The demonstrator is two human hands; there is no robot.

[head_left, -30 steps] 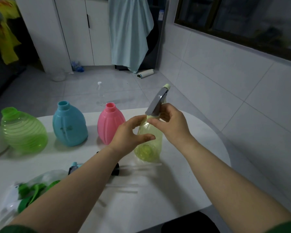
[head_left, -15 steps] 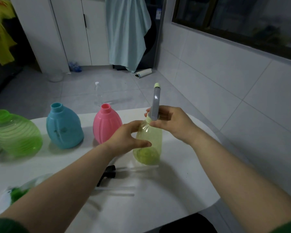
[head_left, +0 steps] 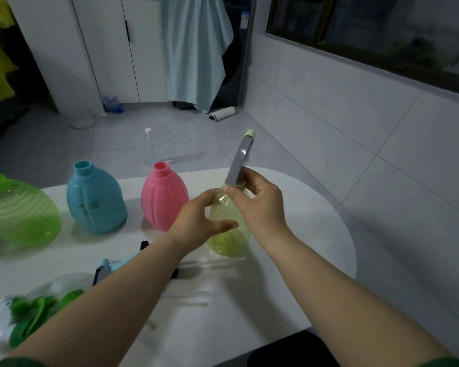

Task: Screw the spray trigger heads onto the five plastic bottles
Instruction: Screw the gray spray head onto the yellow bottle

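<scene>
Yellow-green translucent bottle point(head_left: 229, 234) stands upright on the white table point(head_left: 316, 247), toward its right half, between your two hands. Your left hand point(head_left: 199, 221) is curled against the bottle's left flank, thumb across the front and fingers on the shoulder, so it has hold of the body. Your right hand point(head_left: 260, 205) is closed round the neck, where the grey spray trigger head point(head_left: 239, 161) sits; the head leans up and to the right, its pale green nozzle tip point(head_left: 250, 133) at the top (how far the collar is threaded on cannot be told, since your fingers cover it).

Three bottles with bare necks stand in a row to the left, further back on the table: pink bottle point(head_left: 163, 198) just beside your left hand, blue bottle point(head_left: 96, 200) next, green ribbed bottle point(head_left: 19, 210) at the left edge of view, partly cut off.

Near the front of the table, under and beside your left forearm, lie loose trigger heads: a blue-and-grey one point(head_left: 109, 268), a black one point(head_left: 174, 272) with its clear dip tube point(head_left: 215, 260) running right toward the held bottle's base, and green ones point(head_left: 37, 313) in a clear bag at lower left (blurred, count not readable). A second clear tube point(head_left: 188, 298) lies on the table nearer you.
</scene>
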